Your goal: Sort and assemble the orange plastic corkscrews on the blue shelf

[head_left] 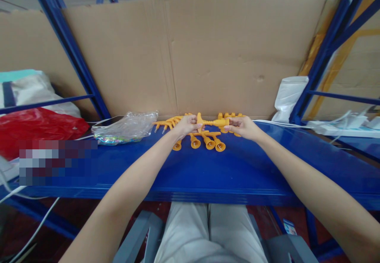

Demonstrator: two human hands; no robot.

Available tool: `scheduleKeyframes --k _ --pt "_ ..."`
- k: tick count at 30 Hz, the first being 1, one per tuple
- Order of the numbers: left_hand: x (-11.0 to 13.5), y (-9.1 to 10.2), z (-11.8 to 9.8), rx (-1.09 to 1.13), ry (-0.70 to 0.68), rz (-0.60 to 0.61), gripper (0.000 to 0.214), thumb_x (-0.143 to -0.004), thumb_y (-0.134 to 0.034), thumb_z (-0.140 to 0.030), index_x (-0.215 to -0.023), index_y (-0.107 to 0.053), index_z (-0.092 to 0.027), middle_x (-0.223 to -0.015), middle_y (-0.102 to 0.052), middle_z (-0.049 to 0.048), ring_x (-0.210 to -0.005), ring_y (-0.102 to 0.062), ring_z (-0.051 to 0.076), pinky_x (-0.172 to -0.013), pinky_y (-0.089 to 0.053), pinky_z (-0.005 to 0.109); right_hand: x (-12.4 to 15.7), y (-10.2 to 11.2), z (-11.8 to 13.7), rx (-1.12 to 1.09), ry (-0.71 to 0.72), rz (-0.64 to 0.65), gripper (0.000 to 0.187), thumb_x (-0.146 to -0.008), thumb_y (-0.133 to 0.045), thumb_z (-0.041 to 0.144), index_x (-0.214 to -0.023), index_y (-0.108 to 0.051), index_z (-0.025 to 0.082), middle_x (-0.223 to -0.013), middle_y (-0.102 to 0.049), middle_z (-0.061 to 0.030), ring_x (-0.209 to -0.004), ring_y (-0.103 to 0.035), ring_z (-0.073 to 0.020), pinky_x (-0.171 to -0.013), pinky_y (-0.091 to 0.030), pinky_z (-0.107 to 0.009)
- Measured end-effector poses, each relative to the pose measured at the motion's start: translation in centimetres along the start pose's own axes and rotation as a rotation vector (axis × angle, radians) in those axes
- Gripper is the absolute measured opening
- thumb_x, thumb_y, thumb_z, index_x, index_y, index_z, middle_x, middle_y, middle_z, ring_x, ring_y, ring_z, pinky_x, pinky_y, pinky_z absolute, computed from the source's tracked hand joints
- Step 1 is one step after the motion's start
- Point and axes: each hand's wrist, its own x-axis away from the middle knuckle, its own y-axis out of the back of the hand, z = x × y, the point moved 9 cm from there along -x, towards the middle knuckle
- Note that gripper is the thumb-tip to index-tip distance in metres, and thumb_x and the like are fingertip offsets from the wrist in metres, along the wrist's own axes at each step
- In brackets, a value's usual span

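Note:
Between my hands lies an orange plastic piece with a T-shaped handle and a wider ribbed end [219, 123], held level above the shelf. My left hand [189, 124] is closed on its T-shaped handle. Fingers of my right hand [240, 127] pinch the wider end. Just below sit several orange cup-ended pieces [210, 143] in a row, their round mouths facing me. To the left are orange handle pieces with metal screw tips [168, 123]. Behind the right hand stand more orange pieces [228, 116], partly hidden.
A clear plastic bag [127, 126] with colourful contents lies left on the blue shelf [202, 176]. Farther left is a red bag [38, 130]. A white pouch [289, 98] leans by the right post, near a white power strip [341, 126]. Cardboard [225, 53] closes off the back.

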Motion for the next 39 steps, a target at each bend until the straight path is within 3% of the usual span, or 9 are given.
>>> scheduleKeyframes --k 7,13,19,24,29,39 --pt "-0.1 0.0 0.3 -0.013 0.019 -0.002 0.022 -0.075 -0.073 -0.008 -0.093 -0.06 -0.011 -0.079 -0.072 0.0047 -0.078 -0.071 0.015 -0.085 -0.056 0.036 -0.1 -0.5 -0.4 -0.08 -0.037 0.06 0.046 -0.067 -0.069 0.06 -0.079 -0.07 0.015 -0.079 -0.073 -0.0076 -0.075 -0.066 -0.0223 -0.071 -0.052 -0.039" --pt "-0.4 0.0 0.5 -0.001 -0.019 0.025 0.022 -0.073 -0.075 -0.009 -0.088 -0.059 -0.011 -0.079 -0.072 0.0053 -0.08 -0.072 0.016 -0.085 -0.056 0.038 0.0 -0.4 -0.3 -0.048 -0.054 0.059 0.044 -0.069 -0.067 0.061 -0.069 -0.068 0.016 -0.075 -0.072 -0.0075 -0.071 -0.065 -0.0199 -0.069 -0.052 -0.036" --pt "-0.5 0.3 0.2 0.046 -0.034 -0.003 0.02 -0.075 -0.073 -0.007 -0.087 -0.057 -0.011 -0.076 -0.072 0.0043 -0.076 -0.071 0.014 -0.087 -0.056 0.037 -0.4 -0.1 -1.1 -0.15 -0.101 -0.011 0.046 -0.064 -0.073 0.059 -0.084 -0.069 0.017 -0.082 -0.072 -0.0077 -0.077 -0.068 -0.0195 -0.076 -0.056 -0.034" --pt "-0.8 0.3 0.6 0.051 -0.009 0.003 0.02 -0.075 -0.073 -0.008 -0.086 -0.057 -0.012 -0.079 -0.073 0.0058 -0.078 -0.072 0.015 -0.086 -0.056 0.036 -0.5 0.0 -1.9 -0.17 -0.117 -0.024 0.059 -0.061 -0.079 0.052 -0.106 -0.069 0.015 -0.097 -0.072 -0.0091 -0.087 -0.07 -0.0221 -0.084 -0.057 -0.037" --pt "-0.9 0.2 0.8 0.049 0.006 0.017 0.018 -0.075 -0.072 -0.006 -0.083 -0.057 -0.012 -0.08 -0.073 0.0068 -0.081 -0.072 0.017 -0.085 -0.056 0.036 -0.4 0.3 -2.4 -0.137 -0.12 -0.04 0.069 -0.065 -0.079 0.044 -0.126 -0.062 0.015 -0.11 -0.07 -0.0112 -0.095 -0.069 -0.0244 -0.085 -0.057 -0.039" --pt "-0.7 0.3 0.9 0.026 0.017 0.016 0.015 -0.076 -0.069 -0.004 -0.082 -0.058 -0.012 -0.079 -0.072 0.006 -0.083 -0.071 0.016 -0.085 -0.055 0.034 -0.2 0.2 -1.8 -0.063 -0.083 -0.044 0.06 -0.07 -0.075 0.042 -0.122 -0.063 0.013 -0.11 -0.069 -0.0145 -0.092 -0.069 -0.0262 -0.081 -0.057 -0.044"
